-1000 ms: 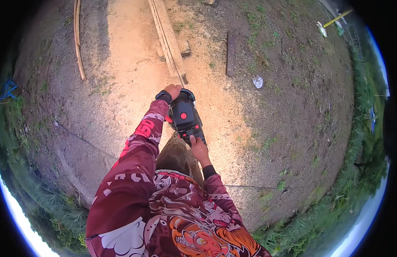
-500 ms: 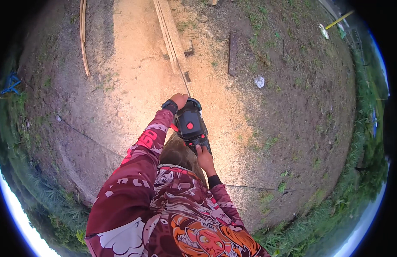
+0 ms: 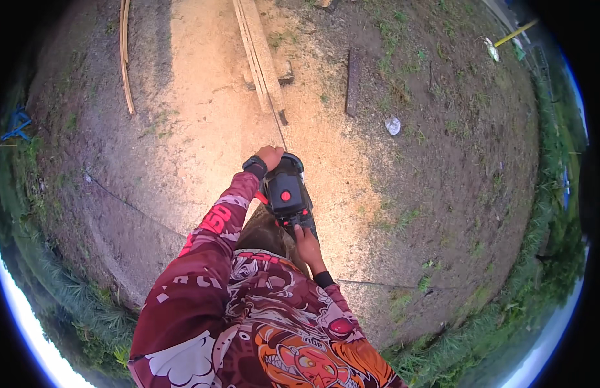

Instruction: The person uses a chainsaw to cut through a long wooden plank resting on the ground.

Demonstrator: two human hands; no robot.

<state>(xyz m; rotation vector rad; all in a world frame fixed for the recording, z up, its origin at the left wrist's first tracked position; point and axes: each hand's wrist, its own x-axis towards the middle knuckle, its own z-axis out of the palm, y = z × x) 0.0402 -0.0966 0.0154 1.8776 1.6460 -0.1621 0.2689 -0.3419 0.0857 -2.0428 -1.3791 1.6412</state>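
Observation:
A black chainsaw (image 3: pixel 287 187) with red knobs is held out in front of my body. My left hand (image 3: pixel 271 156) is closed around its front handle, a dark watch on the wrist. At the back of the saw, my right hand (image 3: pixel 306 244) wraps round the rear handle; part of its fingers is hidden. The thin guide bar (image 3: pixel 280 131) points away from me and meets the near end of a long sawn timber (image 3: pixel 260 45). A narrow dark line runs lengthwise along that timber. Whether the chain is turning I cannot tell.
A short wood block (image 3: pixel 286 73) lies under the timber. Pale sawdust (image 3: pixel 209 139) covers the ground around it. Long thin strips (image 3: pixel 125 58) lie at far left, a dark plank (image 3: pixel 352 83) and a crumpled whitish object (image 3: pixel 392 125) at right. A dark cord (image 3: pixel 128 202) crosses the ground.
The chainsaw and both my hands have shifted slightly toward my body. The timber stays in place, and both hands keep their hold.

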